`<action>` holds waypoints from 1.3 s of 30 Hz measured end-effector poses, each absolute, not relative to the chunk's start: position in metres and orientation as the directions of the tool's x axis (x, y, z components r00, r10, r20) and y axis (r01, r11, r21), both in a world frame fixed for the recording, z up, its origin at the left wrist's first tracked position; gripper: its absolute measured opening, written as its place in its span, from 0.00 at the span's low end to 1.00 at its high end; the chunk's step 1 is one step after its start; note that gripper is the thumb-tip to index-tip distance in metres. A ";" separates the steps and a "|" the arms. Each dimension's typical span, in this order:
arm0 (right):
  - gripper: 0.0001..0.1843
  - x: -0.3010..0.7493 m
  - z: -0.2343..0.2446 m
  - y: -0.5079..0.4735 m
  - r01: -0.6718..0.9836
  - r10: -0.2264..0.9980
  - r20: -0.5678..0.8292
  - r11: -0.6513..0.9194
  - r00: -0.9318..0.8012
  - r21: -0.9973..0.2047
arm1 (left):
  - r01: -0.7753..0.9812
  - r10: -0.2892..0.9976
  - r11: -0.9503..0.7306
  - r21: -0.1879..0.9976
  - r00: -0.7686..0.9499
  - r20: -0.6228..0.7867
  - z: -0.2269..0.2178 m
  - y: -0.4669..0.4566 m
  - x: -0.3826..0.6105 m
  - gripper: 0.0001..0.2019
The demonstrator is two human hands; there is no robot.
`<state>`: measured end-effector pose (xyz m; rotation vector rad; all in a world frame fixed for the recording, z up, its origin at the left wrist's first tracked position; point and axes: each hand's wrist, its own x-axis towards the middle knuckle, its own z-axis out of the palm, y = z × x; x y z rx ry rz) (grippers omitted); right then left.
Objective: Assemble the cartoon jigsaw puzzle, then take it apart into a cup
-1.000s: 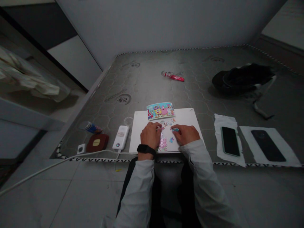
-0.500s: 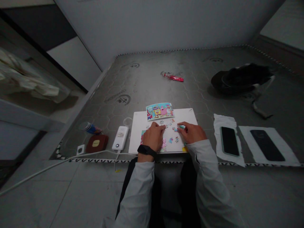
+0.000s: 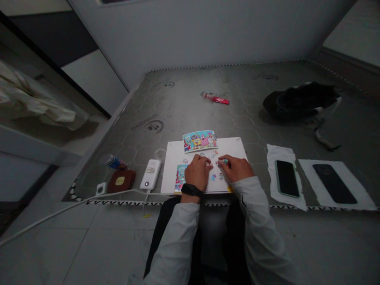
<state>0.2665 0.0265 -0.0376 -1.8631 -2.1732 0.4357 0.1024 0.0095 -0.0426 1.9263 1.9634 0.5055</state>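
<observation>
A white board (image 3: 175,152) lies on the grey mattress (image 3: 184,107) right in front of me, with a colourful cartoon picture card (image 3: 200,141) at its far edge. Several small loose puzzle pieces (image 3: 214,177) are scattered on the board, and a joined patch of puzzle (image 3: 179,180) shows at its near left. My left hand (image 3: 199,173), with a black watch on the wrist, rests curled on the pieces. My right hand (image 3: 236,168) lies beside it, its fingertips pinched on a small teal puzzle piece (image 3: 225,161).
A white power bank (image 3: 151,173) with a cable, a brown case (image 3: 121,181), a can (image 3: 109,160) and a white plug (image 3: 101,188) lie left of the board. Two phones (image 3: 287,177) (image 3: 334,183) rest on white paper at right. A red packet (image 3: 216,98) and dark clothing (image 3: 299,99) lie farther back.
My left hand has slid rightward toward the middle of the board, uncovering the joined patch at the near left. My right hand stayed close by with the teal piece.
</observation>
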 end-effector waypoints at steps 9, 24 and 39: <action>0.16 0.266 -0.035 0.027 0.902 0.986 -0.030 0.139 -0.165 -0.408 | 0.820 0.998 -0.028 0.572 0.060 -0.037 -0.039 0.012 0.103 0.06; 0.14 0.252 -0.035 0.025 0.667 0.972 0.028 0.180 -0.233 -0.723 | 0.648 0.993 0.055 0.760 0.043 -0.108 -0.022 0.017 0.068 0.07; 0.08 0.251 -0.047 0.027 0.654 0.958 -0.075 0.130 -0.276 -0.745 | 0.683 0.957 0.036 0.730 0.187 -0.222 -0.019 0.015 0.060 0.09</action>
